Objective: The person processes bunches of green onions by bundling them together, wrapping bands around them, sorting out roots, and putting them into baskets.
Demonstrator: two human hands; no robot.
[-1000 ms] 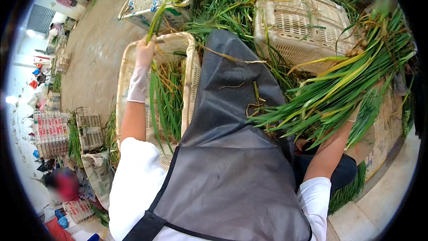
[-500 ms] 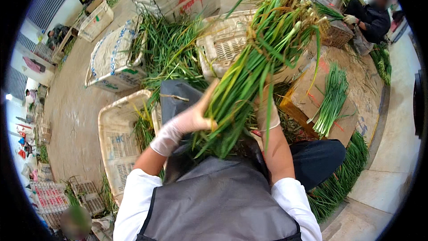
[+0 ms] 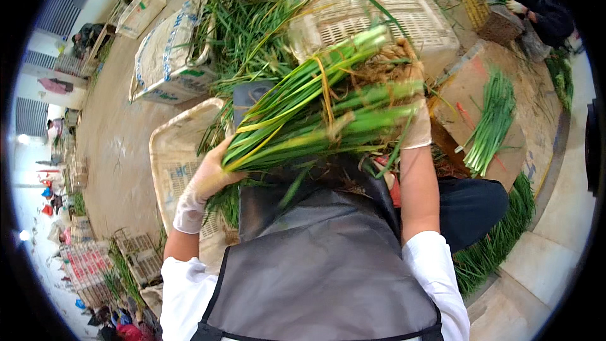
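Note:
A thick bundle of green onion-like stalks (image 3: 297, 110) lies across my lap, slightly tilted, held in both hands. Its brown, earthy roots and pale stem ends point right; the leaf tips, some yellowed, point left. A yellowish band (image 3: 325, 88) runs round its middle. My left hand (image 3: 211, 173), in a thin whitish glove, closes round the leaf end. At the root end my right hand (image 3: 416, 127), gloved too, grips the stalks, its fingers mostly hidden behind them. A grey apron (image 3: 315, 265) covers my lap below the bundle.
An upturned pale crate (image 3: 404, 12) stands ahead, beside a heap of loose leaves (image 3: 246, 44). An open crate (image 3: 165, 145) is at my left. On a board at right lies a smaller, neat bunch (image 3: 492, 120); more greens (image 3: 499, 240) lie below it. A co-worker (image 3: 546, 9) sits far right.
The bundle has swung from steeply upright to nearly level, its root end coming down and right. My left hand has moved left and my right hand right and up. The view has shifted.

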